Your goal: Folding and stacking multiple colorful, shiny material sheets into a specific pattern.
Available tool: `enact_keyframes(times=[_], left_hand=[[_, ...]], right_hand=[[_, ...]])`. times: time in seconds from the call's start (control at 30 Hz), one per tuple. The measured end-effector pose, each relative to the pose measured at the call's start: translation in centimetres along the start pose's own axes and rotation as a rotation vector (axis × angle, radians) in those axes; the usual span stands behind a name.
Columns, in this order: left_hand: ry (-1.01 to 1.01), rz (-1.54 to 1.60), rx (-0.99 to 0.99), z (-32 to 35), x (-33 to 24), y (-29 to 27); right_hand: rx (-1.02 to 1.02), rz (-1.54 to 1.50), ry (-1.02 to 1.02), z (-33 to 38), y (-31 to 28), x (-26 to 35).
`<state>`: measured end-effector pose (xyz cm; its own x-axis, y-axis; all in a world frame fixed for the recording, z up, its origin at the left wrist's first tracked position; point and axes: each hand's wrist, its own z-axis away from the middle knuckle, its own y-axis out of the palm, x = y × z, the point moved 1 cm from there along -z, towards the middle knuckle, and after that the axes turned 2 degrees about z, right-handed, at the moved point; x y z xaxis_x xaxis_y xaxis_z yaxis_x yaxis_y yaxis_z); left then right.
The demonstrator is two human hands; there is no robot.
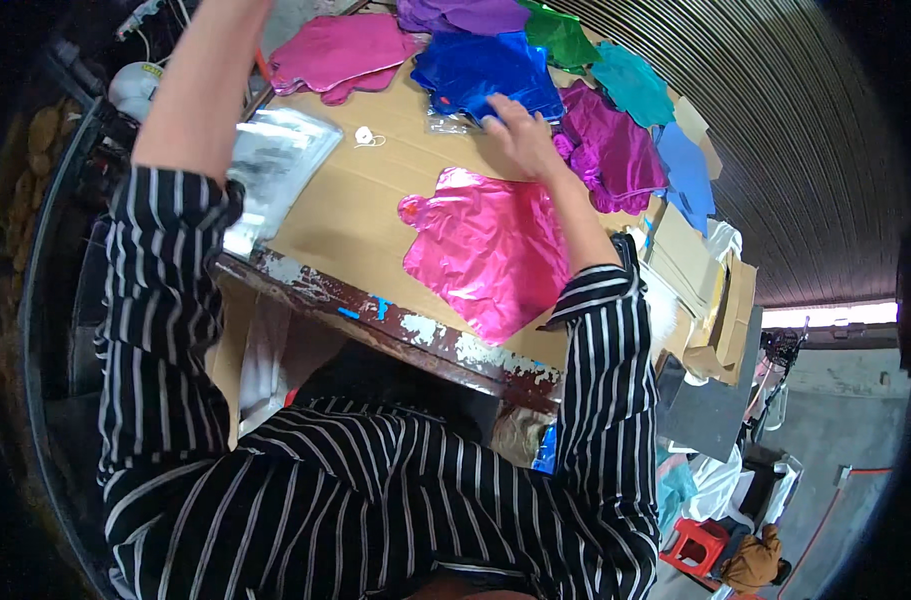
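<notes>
My right hand (520,133) reaches over the table with its fingers spread, at the near edge of a stack of shiny blue foil sheets (485,75). It seems to hold nothing; whether the fingertips touch the blue foil I cannot tell. Under my right forearm lies a flat, crinkled pink foil piece (485,250), like an uninflated balloon, with a small round tab at its left. My left forearm (195,90) stretches up past the top edge, so that hand is out of sight. Beside that arm lies a pile of clear plastic bags (280,160).
More foil stacks lie along the far side: pink (345,50), purple (460,14), green (560,38), teal (630,85) and magenta (610,145). A small white item with string (365,136) rests on the cardboard top (320,225). An open cardboard box (725,325) stands right. A person (755,562) is beyond.
</notes>
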<state>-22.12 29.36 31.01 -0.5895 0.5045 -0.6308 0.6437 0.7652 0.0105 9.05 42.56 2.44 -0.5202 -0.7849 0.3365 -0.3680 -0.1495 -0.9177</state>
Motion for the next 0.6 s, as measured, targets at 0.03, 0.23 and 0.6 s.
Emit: enact_keyframes(times=[0.03, 0.23, 0.6], left_hand=[[0.007, -0.01, 0.0, 1.5, -1.6, -0.2], [0.261, 0.428, 0.478, 18.4, -7.4, 0.8], [0.688, 0.257, 1.005, 37.2, -3.2, 0.6]], right_hand=[[-0.056, -0.233, 0.009, 0.2, -0.5, 0.4], [0.023, -1.637, 0.328, 11.6, -9.3, 8.8], [-0.342, -1.374, 0.737, 30.0, -3.7, 8.0]])
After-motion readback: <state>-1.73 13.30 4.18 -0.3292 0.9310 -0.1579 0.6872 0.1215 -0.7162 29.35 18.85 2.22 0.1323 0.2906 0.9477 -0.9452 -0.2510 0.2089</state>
